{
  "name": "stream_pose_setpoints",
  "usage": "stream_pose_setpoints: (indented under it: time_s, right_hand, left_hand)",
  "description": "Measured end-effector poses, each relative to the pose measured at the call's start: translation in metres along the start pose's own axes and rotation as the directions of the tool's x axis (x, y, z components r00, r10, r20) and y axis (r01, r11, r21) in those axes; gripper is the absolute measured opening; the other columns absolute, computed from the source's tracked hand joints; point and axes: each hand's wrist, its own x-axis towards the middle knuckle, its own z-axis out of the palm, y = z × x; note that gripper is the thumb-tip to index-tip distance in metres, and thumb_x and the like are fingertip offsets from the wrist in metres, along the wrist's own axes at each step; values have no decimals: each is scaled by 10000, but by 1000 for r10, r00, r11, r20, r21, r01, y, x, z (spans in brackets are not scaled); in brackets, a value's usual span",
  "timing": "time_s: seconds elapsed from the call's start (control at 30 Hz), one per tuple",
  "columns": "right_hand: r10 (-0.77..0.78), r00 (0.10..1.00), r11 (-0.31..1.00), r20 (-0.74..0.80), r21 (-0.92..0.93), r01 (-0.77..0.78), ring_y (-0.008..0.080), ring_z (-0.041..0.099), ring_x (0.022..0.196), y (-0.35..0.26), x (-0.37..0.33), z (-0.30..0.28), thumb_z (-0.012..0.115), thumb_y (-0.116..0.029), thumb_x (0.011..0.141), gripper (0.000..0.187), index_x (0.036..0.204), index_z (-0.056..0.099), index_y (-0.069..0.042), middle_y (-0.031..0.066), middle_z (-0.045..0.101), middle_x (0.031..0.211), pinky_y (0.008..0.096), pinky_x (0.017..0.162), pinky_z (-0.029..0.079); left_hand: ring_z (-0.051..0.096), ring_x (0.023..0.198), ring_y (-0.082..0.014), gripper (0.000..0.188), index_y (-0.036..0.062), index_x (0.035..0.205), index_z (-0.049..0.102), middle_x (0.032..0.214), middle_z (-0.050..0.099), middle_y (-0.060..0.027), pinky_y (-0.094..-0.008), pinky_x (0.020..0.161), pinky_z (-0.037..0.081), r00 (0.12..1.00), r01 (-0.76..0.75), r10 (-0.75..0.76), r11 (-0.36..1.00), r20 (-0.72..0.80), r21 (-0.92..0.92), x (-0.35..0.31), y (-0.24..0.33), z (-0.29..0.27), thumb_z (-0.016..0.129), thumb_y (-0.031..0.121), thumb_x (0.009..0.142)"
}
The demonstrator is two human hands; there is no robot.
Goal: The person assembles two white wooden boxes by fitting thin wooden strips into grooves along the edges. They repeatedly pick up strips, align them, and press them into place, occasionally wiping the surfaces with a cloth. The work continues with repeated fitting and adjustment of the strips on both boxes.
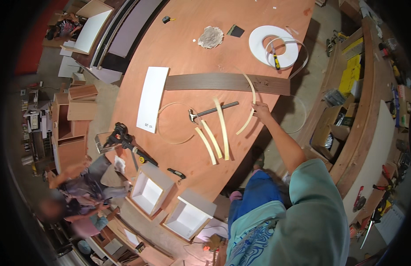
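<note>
My right hand (261, 111) reaches over the table's right side, fingers closed on a thin pale edging strip (251, 116). The strip curves up across a dark wood-grain board (223, 83). Left of the hand lie several short cream strips (223, 128) and a claw hammer (214, 110). A looped thin strip (175, 142) rests beside the hammer, near a white panel (152, 99) that meets the dark board's left end. A skin-toned patch beside my shirt at the lower edge seems to be my left hand (222, 253); its fingers cannot be made out.
A white edging roll (261, 42) with a yellow-black tool lies at the far right. A cordless drill (120, 135) and a utility knife (176, 173) lie near left. Two white-lined boxes (152, 189) stand below the table edge. Co-workers (88, 193) are at left.
</note>
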Motion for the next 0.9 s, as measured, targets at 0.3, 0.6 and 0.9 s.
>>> stream_pose_setpoints:
  time_s: [0.3,0.6,0.9]
  right_hand:
    - [-186,705,889,685,422,-176,186,602,937,-78,-131,-16,662,-230,896,434,1226,544,26,77,622,1008,339,831,521]
    - [-83,446,858,891,292,-422,138,511,771,-73,-250,60,677,-195,879,418,1198,540,38,51,556,871,246,630,464]
    - [187,370,915,910,-299,271,157,592,825,-39,-356,153,760,-204,797,481,1175,621,59,70,621,918,299,742,504]
  left_hand:
    - [648,891,-239,575,-98,1240,530,1002,683,-193,-334,793,501,782,-599,617,784,-87,163,11,86,22,590,380,927]
    - [662,842,-218,453,-60,1239,575,947,693,-186,-311,766,506,492,-830,848,525,-197,186,-70,240,-5,571,286,947]
    - [522,1202,-235,521,-14,1453,310,1358,502,-159,-359,954,481,337,-828,740,-62,-583,-558,-124,257,-99,458,240,1023]
